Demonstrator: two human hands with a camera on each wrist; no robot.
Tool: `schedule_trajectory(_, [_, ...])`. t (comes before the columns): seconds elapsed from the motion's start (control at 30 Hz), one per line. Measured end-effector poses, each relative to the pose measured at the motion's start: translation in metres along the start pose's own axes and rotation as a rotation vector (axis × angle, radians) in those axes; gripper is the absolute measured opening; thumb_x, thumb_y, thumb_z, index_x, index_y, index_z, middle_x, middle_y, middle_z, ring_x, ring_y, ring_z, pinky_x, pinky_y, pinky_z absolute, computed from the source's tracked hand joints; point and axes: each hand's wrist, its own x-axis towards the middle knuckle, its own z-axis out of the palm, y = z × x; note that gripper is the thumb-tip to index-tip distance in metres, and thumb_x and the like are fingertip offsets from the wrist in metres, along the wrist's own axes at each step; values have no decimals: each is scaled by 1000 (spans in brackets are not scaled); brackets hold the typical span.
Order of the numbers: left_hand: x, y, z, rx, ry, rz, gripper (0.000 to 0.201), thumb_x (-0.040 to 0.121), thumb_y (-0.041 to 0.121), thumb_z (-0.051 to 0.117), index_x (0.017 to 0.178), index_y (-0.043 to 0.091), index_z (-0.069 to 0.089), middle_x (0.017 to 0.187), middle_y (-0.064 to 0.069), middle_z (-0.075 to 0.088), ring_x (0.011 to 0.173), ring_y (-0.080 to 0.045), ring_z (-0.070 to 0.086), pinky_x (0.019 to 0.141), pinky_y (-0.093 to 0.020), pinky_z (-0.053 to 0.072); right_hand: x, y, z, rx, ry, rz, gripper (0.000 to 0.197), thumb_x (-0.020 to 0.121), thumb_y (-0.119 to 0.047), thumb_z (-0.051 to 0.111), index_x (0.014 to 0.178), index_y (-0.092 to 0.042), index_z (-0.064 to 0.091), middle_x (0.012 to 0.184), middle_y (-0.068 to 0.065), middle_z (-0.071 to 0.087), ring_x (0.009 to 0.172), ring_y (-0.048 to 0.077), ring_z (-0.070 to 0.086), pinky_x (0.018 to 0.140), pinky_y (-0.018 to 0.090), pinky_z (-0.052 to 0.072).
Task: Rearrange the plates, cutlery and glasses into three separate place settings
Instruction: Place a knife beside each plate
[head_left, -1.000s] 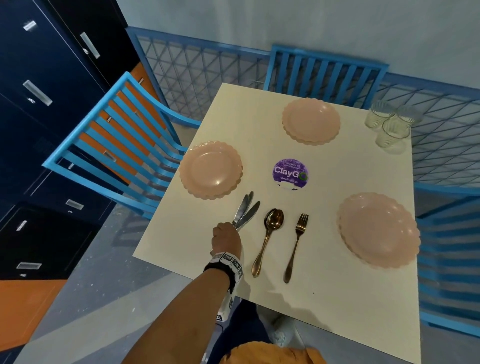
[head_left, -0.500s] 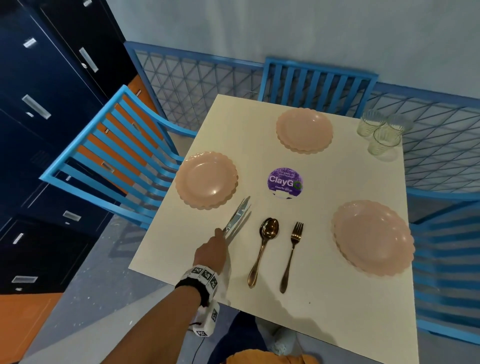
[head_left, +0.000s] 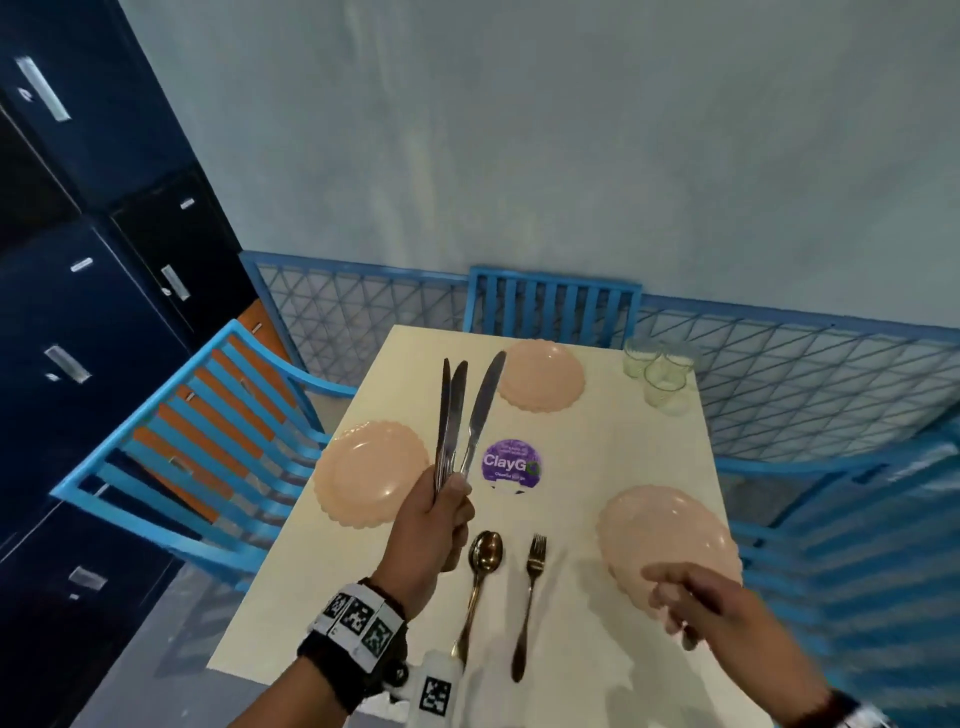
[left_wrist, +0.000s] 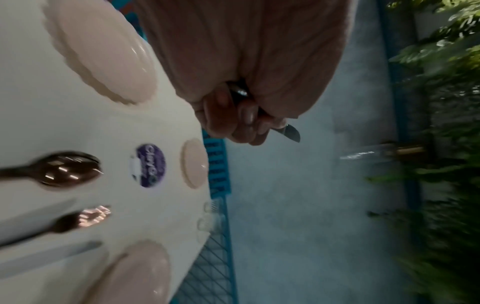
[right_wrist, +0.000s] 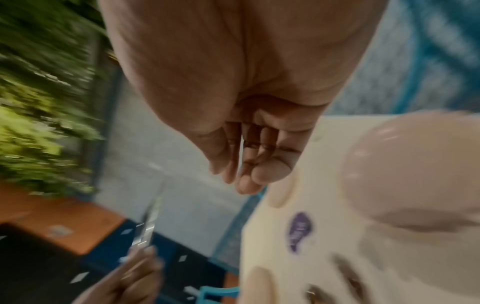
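Left hand (head_left: 434, 525) has its fingers clamped on three knives (head_left: 457, 415), blades up over the worktop (head_left: 571, 675). Right hand (head_left: 691, 603) comes in loose, fingers apart. Dealing them out looks next: one knife beside each plate (head_left: 371, 473).

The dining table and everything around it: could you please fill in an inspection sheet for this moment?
Surface: cream square table, purple round ClayGo sticker at its centre.
Job's things: three pink scalloped plates set apart; three clear ribbed glasses clustered at the far right corner; gold spoon and gold fork lying side by side; three silver knives lifted, blades up.
Clutter: nothing seen.
Grips: left hand holds the knives by their handles; right hand empty, fingers relaxed, above the near plate.
Cables: nothing seen.
Surroundings: blue slatted chairs, blue mesh railing, dark lockers.
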Motion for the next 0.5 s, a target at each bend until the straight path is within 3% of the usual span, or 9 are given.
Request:
schedule_trajectory(0.07, [3,20,22,-32,-40,50,20,107,30,48,97,13,50,65,1,37,49,-11,24,45,-23,15,11,-42,10,-52,55,-288,22,97,-10,62,103,-27,75,87,0,74,66,10,64,67,44,55])
schedule_trajectory(0.13, [7,37,42,-32,-67,102,28,105,36,50,97,9,54,63,1,40,47,-11,26,44,-21,19,23,-91,22,-163,114,-572,18,97,-17,64,106,-30,73,96,-11,70,79,7,65,70,25,55])
schedule_trajectory(0.2, [12,52,58,-28,-69,127,35,105,39,51,96,5,56,61,-1,43,45,-11,28,43,-21,20,35,-121,33,-293,228,-730,16,96,-20,65,108,-29,71,101,-17,66,85,5,65,74,15,51])
schedule_trajectory(0.27, [17,64,68,-47,-94,129,31,106,36,49,94,8,57,60,-2,42,42,-9,29,43,-20,20,42,-140,44,-170,309,-656,15,95,-17,67,106,-25,70,97,-16,68,79,3,66,72,16,53])
schedule_trajectory(0.4, [29,76,74,-45,-143,138,28,105,34,50,83,18,55,58,-3,43,41,-10,31,43,-21,21,53,-169,63,297,266,-390,10,92,-9,70,100,-7,64,79,7,68,51,11,64,51,19,51])
schedule_trajectory(0.5, [39,76,66,-17,-156,136,30,104,37,51,84,15,56,56,-4,46,42,-13,32,43,-23,22,66,-172,70,360,301,-267,17,93,-11,69,102,-4,57,70,5,65,43,14,61,45,19,46])
